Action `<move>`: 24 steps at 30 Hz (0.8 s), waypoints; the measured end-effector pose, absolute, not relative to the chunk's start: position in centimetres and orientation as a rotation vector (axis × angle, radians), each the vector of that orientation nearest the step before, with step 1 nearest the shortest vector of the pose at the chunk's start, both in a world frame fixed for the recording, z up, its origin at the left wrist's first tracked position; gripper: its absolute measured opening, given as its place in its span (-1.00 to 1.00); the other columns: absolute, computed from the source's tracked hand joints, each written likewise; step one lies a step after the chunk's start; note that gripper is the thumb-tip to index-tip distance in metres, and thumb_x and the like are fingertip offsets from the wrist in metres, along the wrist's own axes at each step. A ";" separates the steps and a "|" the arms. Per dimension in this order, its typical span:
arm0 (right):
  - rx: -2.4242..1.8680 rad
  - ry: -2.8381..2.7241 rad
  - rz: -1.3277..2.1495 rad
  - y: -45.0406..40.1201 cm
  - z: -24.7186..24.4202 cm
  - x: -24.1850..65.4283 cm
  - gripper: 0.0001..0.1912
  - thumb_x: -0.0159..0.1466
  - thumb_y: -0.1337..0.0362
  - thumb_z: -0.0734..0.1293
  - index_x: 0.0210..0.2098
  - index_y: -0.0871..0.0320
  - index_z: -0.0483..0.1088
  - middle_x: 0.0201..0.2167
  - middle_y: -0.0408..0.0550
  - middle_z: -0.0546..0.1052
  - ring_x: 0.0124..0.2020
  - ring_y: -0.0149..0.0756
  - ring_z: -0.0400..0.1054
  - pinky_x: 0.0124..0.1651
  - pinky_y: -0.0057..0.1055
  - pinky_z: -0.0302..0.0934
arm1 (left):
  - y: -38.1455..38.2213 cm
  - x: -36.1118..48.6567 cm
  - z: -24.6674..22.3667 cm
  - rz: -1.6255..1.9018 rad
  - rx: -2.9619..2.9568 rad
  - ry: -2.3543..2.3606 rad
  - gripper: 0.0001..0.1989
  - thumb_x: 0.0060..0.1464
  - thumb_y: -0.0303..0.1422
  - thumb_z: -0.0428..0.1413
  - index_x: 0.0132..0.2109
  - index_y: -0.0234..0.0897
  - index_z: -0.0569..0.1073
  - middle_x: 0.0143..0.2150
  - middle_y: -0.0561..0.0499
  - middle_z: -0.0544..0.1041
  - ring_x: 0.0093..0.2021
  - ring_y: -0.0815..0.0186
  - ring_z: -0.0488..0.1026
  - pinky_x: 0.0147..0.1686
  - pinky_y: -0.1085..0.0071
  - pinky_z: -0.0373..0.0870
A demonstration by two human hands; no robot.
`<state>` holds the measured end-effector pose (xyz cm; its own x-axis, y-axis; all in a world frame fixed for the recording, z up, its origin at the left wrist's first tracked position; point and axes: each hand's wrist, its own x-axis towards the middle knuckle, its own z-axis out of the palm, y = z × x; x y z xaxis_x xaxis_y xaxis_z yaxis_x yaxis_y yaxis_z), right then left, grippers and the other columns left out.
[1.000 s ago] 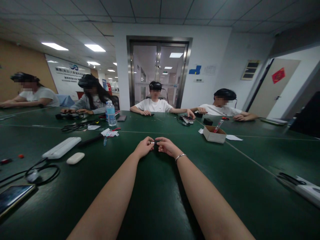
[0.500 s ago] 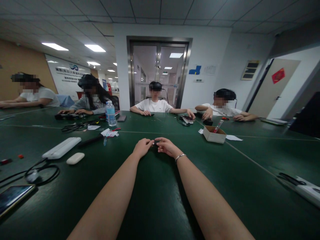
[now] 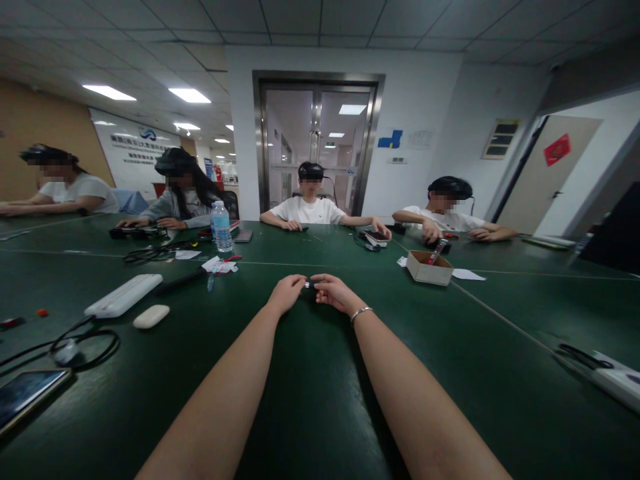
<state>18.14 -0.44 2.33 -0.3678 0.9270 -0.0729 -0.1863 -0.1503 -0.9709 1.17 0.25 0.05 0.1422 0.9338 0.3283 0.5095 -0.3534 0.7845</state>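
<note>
Left hand and right hand pinch a small dark part mid-table; so fingertip-thin a grip could let it slip

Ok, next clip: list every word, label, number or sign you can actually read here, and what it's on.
None can be read.
White wall board at left: blue logo and rows of characters, too blurred to read.
Red paper on the right door: mark too small to tell.
Blue sign and the white notice beside the glass doors: no legible text.
Water bottle label: unreadable.
Small dark object pinched between left hand and right hand: no visible marking.
</note>
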 end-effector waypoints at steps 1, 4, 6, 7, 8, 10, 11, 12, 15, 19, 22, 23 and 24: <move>-0.930 -1.245 1.654 -0.4 2.3 18.1 -0.74 0.20 0.61 0.17 -0.15 0.28 0.27 -0.65 -0.17 0.36 -0.67 -0.48 0.30 -0.53 -0.50 0.35 | 0.4 1.2 0.0 1.169 1.926 1.332 -0.69 0.06 -0.26 -0.02 -0.07 -0.23 0.42 -0.14 -0.04 0.46 -0.34 0.35 0.40 -0.28 0.44 0.30; -0.924 -1.249 1.659 -0.4 2.2 18.2 -0.74 0.19 0.61 0.18 -0.16 0.28 0.28 -0.64 -0.17 0.36 -0.66 -0.48 0.30 -0.53 -0.50 0.36 | 0.6 1.1 -0.2 1.229 1.917 1.284 -0.69 -0.02 -0.34 0.06 -0.07 -0.25 0.41 -0.20 -0.04 0.45 -0.31 0.36 0.38 -0.23 0.43 0.31; -0.919 -1.246 1.664 -0.4 2.2 18.2 -0.74 0.19 0.61 0.18 -0.16 0.28 0.28 -0.63 -0.17 0.37 -0.66 -0.48 0.30 -0.53 -0.50 0.36 | 0.7 1.1 -0.3 1.241 1.898 1.273 -0.71 -0.02 -0.35 0.06 -0.09 -0.25 0.42 -0.26 -0.02 0.45 -0.32 0.36 0.38 -0.24 0.42 0.31; -0.914 -1.245 1.666 -0.4 2.3 18.2 -0.73 0.19 0.62 0.17 -0.16 0.28 0.28 -0.62 -0.17 0.37 -0.66 -0.48 0.30 -0.53 -0.50 0.35 | 0.7 1.1 -0.3 1.250 1.889 1.269 -0.72 -0.02 -0.34 0.06 -0.11 -0.26 0.42 -0.28 -0.02 0.46 -0.33 0.36 0.38 -0.24 0.42 0.31; -0.911 -1.244 1.667 -0.4 2.3 18.2 -0.73 0.19 0.62 0.17 -0.16 0.28 0.28 -0.61 -0.17 0.37 -0.66 -0.48 0.30 -0.53 -0.50 0.35 | 0.7 1.0 -0.3 1.260 1.883 1.266 -0.73 -0.02 -0.33 0.06 -0.12 -0.26 0.42 -0.30 -0.01 0.46 -0.34 0.36 0.38 -0.26 0.42 0.31; -0.908 -1.249 1.673 -0.4 2.3 18.2 -0.72 0.18 0.62 0.17 -0.15 0.28 0.28 -0.61 -0.17 0.37 -0.66 -0.49 0.30 -0.53 -0.50 0.36 | 0.7 1.0 -0.4 1.274 1.871 1.267 -0.75 -0.02 -0.30 0.06 -0.16 -0.26 0.42 -0.35 0.01 0.45 -0.38 0.37 0.37 -0.31 0.43 0.31; -0.907 -1.253 1.675 -0.5 2.3 18.2 -0.72 0.18 0.62 0.17 -0.15 0.28 0.28 -0.60 -0.17 0.37 -0.66 -0.49 0.30 -0.53 -0.50 0.36 | 0.7 1.0 -0.5 1.275 1.864 1.268 -0.75 -0.02 -0.27 0.06 -0.17 -0.26 0.41 -0.39 0.03 0.44 -0.41 0.38 0.37 -0.34 0.44 0.31; -0.906 -1.257 1.676 -0.5 2.3 18.2 -0.72 0.18 0.62 0.18 -0.15 0.28 0.28 -0.60 -0.17 0.37 -0.65 -0.49 0.30 -0.52 -0.50 0.36 | 0.7 1.0 -0.5 1.269 1.856 1.265 -0.75 -0.01 -0.25 0.05 -0.19 -0.26 0.41 -0.43 0.05 0.43 -0.44 0.38 0.36 -0.37 0.45 0.31; -0.908 -1.262 1.676 -0.5 2.4 18.2 -0.72 0.18 0.62 0.19 -0.15 0.27 0.29 -0.61 -0.17 0.37 -0.65 -0.49 0.30 -0.52 -0.50 0.36 | 0.5 1.0 -0.4 1.245 1.833 1.228 -0.73 0.02 -0.17 0.00 -0.22 -0.25 0.40 -0.51 0.08 0.39 -0.49 0.39 0.35 -0.44 0.46 0.29; -0.917 -1.247 1.675 -0.4 2.3 18.2 -0.72 0.19 0.62 0.17 -0.15 0.27 0.28 -0.62 -0.17 0.37 -0.66 -0.48 0.30 -0.53 -0.49 0.36 | 0.4 1.1 -0.2 1.232 1.817 1.171 -0.73 0.02 -0.17 0.00 -0.26 -0.27 0.40 -0.50 0.07 0.40 -0.48 0.39 0.36 -0.44 0.48 0.30; -0.916 -1.231 1.674 -0.4 2.3 18.2 -0.73 0.19 0.62 0.17 -0.16 0.28 0.27 -0.62 -0.16 0.37 -0.66 -0.48 0.30 -0.53 -0.50 0.36 | 0.6 1.2 -0.2 1.214 1.805 1.185 -0.78 -0.02 -0.25 0.05 -0.27 -0.29 0.41 -0.44 0.04 0.44 -0.45 0.39 0.39 -0.41 0.47 0.31; -0.918 -1.229 1.675 -0.4 2.3 18.2 -0.74 0.20 0.62 0.17 -0.16 0.28 0.27 -0.61 -0.15 0.37 -0.65 -0.48 0.30 -0.52 -0.50 0.36 | 0.6 1.2 -0.3 1.202 1.805 1.197 -0.79 -0.03 -0.26 0.05 -0.27 -0.30 0.41 -0.43 0.03 0.45 -0.44 0.38 0.39 -0.40 0.46 0.31; -0.920 -1.229 1.674 -0.4 2.3 18.2 -0.74 0.20 0.62 0.17 -0.16 0.28 0.27 -0.61 -0.15 0.38 -0.65 -0.48 0.31 -0.52 -0.50 0.36 | 0.6 1.2 -0.3 1.189 1.807 1.212 -0.79 -0.02 -0.26 0.05 -0.28 -0.30 0.40 -0.44 0.02 0.46 -0.44 0.38 0.40 -0.39 0.46 0.31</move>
